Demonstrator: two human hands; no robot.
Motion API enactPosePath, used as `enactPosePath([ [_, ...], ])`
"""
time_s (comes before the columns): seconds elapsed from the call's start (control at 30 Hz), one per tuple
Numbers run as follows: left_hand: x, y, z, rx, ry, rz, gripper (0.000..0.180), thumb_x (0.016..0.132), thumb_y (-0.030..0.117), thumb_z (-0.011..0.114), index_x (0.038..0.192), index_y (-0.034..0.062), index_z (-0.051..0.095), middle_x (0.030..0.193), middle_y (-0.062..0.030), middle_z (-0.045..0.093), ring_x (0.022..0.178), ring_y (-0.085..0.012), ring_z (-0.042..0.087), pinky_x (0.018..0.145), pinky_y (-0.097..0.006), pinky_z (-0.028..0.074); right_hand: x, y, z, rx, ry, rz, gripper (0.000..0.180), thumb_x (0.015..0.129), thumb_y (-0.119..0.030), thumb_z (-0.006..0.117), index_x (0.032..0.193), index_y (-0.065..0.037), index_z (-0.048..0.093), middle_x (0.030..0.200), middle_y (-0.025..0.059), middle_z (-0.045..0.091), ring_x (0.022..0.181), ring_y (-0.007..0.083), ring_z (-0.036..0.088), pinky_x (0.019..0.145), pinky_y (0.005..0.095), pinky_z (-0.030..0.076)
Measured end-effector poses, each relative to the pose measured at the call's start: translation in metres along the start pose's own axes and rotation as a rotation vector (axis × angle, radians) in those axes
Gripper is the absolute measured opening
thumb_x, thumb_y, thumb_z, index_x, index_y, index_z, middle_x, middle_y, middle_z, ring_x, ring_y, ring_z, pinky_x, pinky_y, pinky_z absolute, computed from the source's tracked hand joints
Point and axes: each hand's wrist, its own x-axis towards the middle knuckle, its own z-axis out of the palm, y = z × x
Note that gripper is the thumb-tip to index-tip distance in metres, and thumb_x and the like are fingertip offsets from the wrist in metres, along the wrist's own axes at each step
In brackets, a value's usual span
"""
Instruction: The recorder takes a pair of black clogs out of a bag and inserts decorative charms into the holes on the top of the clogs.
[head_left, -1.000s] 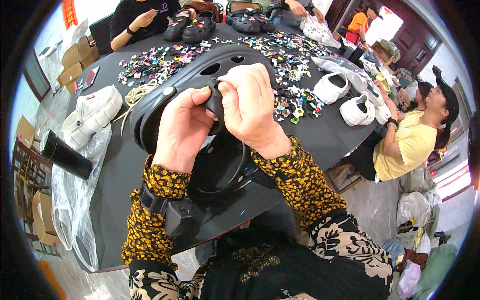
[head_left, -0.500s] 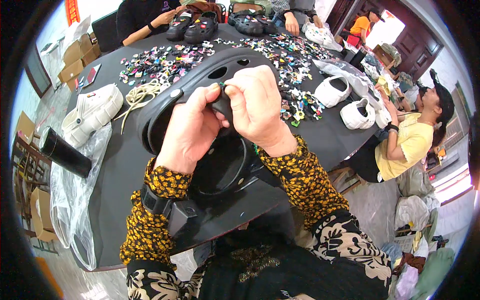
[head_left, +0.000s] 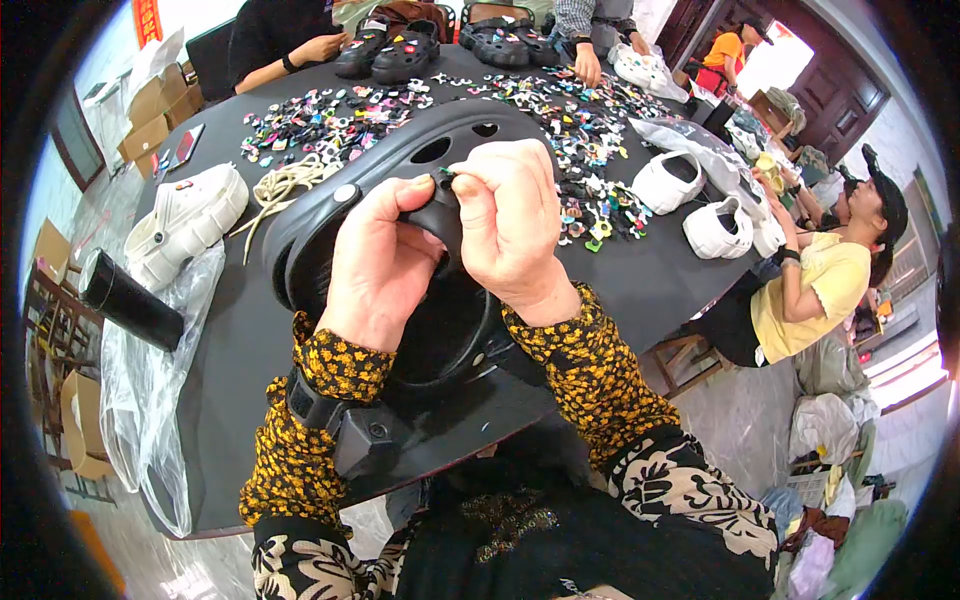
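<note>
While both hands grip the black clog (head_left: 400, 170) — left hand (head_left: 385, 260) clasps, right hand (head_left: 510, 225) pinches.

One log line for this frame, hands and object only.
left hand: grips black clog | right hand: pinches small piece at clog top | table: loose charms

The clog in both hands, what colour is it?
Black, seen best in the head view: the clog is plain black with round holes.

Cardboard boxes (head_left: 145, 120): brown, stacked beyond the table's far-left edge. Red sign (head_left: 146, 18): vertical strip on the wall above them. Phone (head_left: 184, 146): dark screen, red edge, flat near the table's left rim.
</note>
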Motion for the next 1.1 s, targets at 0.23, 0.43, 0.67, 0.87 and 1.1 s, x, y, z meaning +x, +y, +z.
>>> enactPosePath([
  [0.23,-0.005,0.003,0.008,-0.043,0.050,-0.082,0.001,0.080,0.008,0.059,0.079,0.0083,0.061,0.075,-0.0009,0.062,0.061,-0.0115,0.054,0.057,-0.026,0.042,0.002,-0.001,-0.004,-0.007,-0.003,-0.045,0.005,0.081,-0.002,0.058,0.085,0.000,0.058,0.079,0.0119,0.056,0.070,0.0259,0.053,0.064,0.0341,0.043],
  [0.43,0.002,0.009,-0.011,0.034,-0.132,-0.049,0.004,0.080,0.010,0.061,0.078,0.0069,0.062,0.074,-0.0014,0.062,0.065,-0.0117,0.056,0.058,-0.026,0.043,0.007,-0.004,-0.004,-0.008,-0.065,-0.113,0.010,0.076,-0.001,0.060,0.086,0.000,0.056,0.083,0.0134,0.054,0.074,0.0294,0.052,0.066,0.0377,0.043],
  [0.67,-0.001,0.004,-0.001,0.373,-0.036,0.327,0.008,0.082,0.008,0.058,0.087,0.0026,0.062,0.079,-0.0008,0.061,0.069,-0.0095,0.056,0.060,-0.024,0.043,0.005,-0.009,-0.006,-0.089,-0.232,0.024,0.027,0.073,-0.009,0.066,0.094,-0.002,0.051,0.092,0.0131,0.052,0.085,0.0302,0.049,0.076,0.0397,0.041],
  [0.87,0.000,0.000,0.000,0.530,-0.023,0.515,0.009,0.083,0.010,0.056,0.085,0.0018,0.059,0.076,0.0001,0.058,0.067,-0.0078,0.051,0.059,-0.023,0.041,0.017,-0.010,-0.015,-0.101,-0.368,0.069,0.030,0.073,-0.017,0.067,0.096,-0.004,0.052,0.092,0.0105,0.052,0.087,0.0290,0.049,0.077,0.0391,0.040],
  [1.1,-0.005,0.000,0.005,0.652,0.008,0.507,0.011,0.083,0.013,0.057,0.081,0.0018,0.060,0.075,-0.0004,0.059,0.065,-0.0084,0.052,0.059,-0.023,0.042,0.018,-0.011,-0.020,-0.013,-0.431,0.207,0.025,0.077,-0.015,0.064,0.094,-0.004,0.050,0.085,0.0110,0.054,0.084,0.0303,0.052,0.072,0.0391,0.042],
])
